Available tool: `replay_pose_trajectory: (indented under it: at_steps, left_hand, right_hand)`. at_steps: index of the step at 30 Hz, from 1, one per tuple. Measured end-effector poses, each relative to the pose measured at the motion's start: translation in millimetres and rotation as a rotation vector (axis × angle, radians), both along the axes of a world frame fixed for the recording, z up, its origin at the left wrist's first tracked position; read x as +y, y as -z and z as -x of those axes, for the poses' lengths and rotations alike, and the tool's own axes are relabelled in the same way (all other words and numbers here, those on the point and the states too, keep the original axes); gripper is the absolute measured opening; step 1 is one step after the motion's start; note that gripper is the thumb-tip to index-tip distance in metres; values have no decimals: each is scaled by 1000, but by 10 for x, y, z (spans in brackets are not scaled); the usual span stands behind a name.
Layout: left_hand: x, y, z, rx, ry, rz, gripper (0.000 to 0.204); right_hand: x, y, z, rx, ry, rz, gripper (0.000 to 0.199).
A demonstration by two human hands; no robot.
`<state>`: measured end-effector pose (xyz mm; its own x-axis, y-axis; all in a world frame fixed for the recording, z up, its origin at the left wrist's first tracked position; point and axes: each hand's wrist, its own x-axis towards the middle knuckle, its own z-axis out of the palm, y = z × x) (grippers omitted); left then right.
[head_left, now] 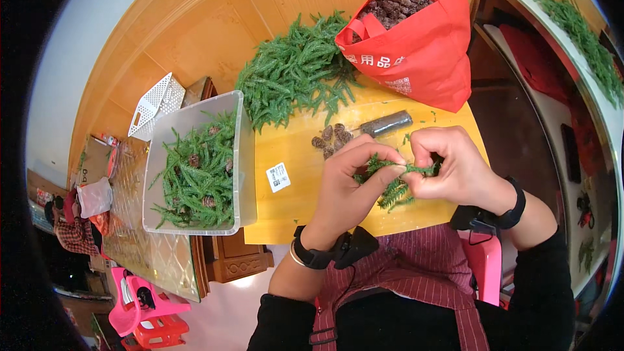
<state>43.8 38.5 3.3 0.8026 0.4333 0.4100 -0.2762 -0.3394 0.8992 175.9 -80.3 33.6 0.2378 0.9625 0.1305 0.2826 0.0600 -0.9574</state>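
Above the near right part of the yellow table [299, 211], both hands pinch one green artificial pine sprig [393, 194]. My left hand [354, 185] closes its thumb and fingers on the sprig's upper part. My right hand [452, 166] grips the same sprig at its right end, with fingertips close to the left ones. Part of the sprig is hidden behind the fingers. Just beyond the hands lie several brown pine cones [328, 143] in a small group, and a dark roll [387, 123] that looks like a spool of wire or tape.
A clear plastic bin [242, 156] of pine sprigs with cones stands at left. Behind sit a heap of green sprigs [292, 68] and a red bag [422, 52] full of pine cones. A white label card [278, 177] lies on the table. A white basket [159, 104] stands farther left.
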Motion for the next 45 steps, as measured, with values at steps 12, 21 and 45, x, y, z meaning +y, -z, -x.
replay_pose_trajectory:
  at_steps: [12,21,45]
  left_hand:
    - [-2,41,-16,-3,-18,21,8]
    - [-44,6,-52,15,-12,-39,9]
    - [-47,252,-67,-215,-122,-124,13]
  right_hand:
    - [8,55,-120,-221,-71,-75,29]
    - [-59,7,-158,-305,-69,-121,27]
    - [-95,214,-23,403,60,-47,15]
